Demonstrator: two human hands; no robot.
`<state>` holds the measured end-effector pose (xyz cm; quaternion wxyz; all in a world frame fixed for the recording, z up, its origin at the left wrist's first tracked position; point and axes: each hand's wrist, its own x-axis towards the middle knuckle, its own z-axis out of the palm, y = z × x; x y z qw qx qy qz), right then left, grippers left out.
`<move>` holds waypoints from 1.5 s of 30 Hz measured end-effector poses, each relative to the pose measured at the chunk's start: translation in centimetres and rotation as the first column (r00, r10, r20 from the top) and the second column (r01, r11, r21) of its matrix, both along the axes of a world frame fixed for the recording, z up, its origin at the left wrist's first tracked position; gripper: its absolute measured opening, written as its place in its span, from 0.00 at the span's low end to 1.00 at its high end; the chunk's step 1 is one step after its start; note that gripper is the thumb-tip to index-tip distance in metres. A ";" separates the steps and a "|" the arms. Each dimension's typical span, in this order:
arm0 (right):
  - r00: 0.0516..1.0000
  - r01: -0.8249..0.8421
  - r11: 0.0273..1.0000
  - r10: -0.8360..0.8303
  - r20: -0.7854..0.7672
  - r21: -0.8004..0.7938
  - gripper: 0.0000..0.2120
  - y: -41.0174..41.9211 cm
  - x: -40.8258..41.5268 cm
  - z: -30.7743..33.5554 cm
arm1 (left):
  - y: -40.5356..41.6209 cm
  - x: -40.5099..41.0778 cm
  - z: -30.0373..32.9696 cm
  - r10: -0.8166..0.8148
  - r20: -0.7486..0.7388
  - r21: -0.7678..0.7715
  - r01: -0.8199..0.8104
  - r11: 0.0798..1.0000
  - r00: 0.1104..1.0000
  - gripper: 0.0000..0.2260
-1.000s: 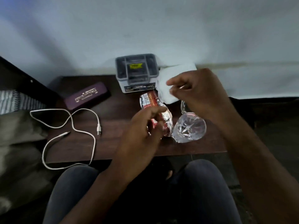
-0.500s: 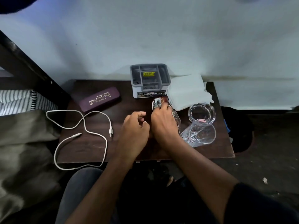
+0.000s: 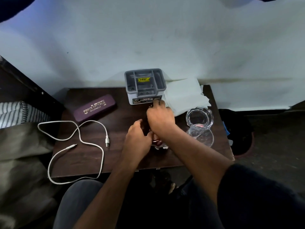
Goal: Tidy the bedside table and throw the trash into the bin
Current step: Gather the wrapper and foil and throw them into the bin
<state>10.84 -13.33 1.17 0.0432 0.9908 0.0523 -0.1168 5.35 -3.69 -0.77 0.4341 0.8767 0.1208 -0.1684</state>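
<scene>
A crumpled red and silver snack wrapper (image 3: pixel 157 142) lies on the dark wooden bedside table (image 3: pixel 118 157), mostly hidden under my hands. My right hand (image 3: pixel 160 117) lies over its far end with the fingers curled down on it, just in front of the grey organiser box (image 3: pixel 145 85). My left hand (image 3: pixel 137 139) closes on the wrapper's left side. A white tissue (image 3: pixel 184 96) lies to the right of the box. The dark bin (image 3: pixel 238 131) stands on the floor off the table's right edge.
A purple spectacle case (image 3: pixel 94 108) and a looped white cable (image 3: pixel 79 138) lie on the table's left half. A glass ashtray (image 3: pixel 199 116) and a clear tumbler on its side (image 3: pixel 201 138) are at the right. A bed with striped fabric (image 3: pixel 11 113) borders the left.
My right hand came down from above the tissue onto the wrapper and slid toward the organiser box. My left hand let go, drew back, then closed in on the wrapper again.
</scene>
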 end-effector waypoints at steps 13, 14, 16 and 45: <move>0.981 0.064 0.699 -0.175 0.083 0.712 0.15 -2.8 -1.5 5.0 | 0.7 0.4 0.8 0.066 0.100 0.001 -0.067 0.998 0.993 0.08; 0.980 0.069 0.675 -0.182 0.075 0.735 0.19 -3.3 -1.4 5.4 | 0.8 0.4 1.1 0.073 0.116 -0.026 -0.071 0.997 0.991 0.05; 0.970 0.075 0.645 -0.223 0.094 0.761 0.29 -4.5 -1.2 6.4 | 1.3 0.3 1.9 0.080 0.142 -0.061 -0.072 0.996 0.987 0.03; 0.214 0.289 -0.052 -0.970 -0.118 0.956 0.11 -36.4 -9.4 1.6 | -20.6 -0.9 13.2 -0.661 0.412 0.144 0.672 0.726 0.626 0.17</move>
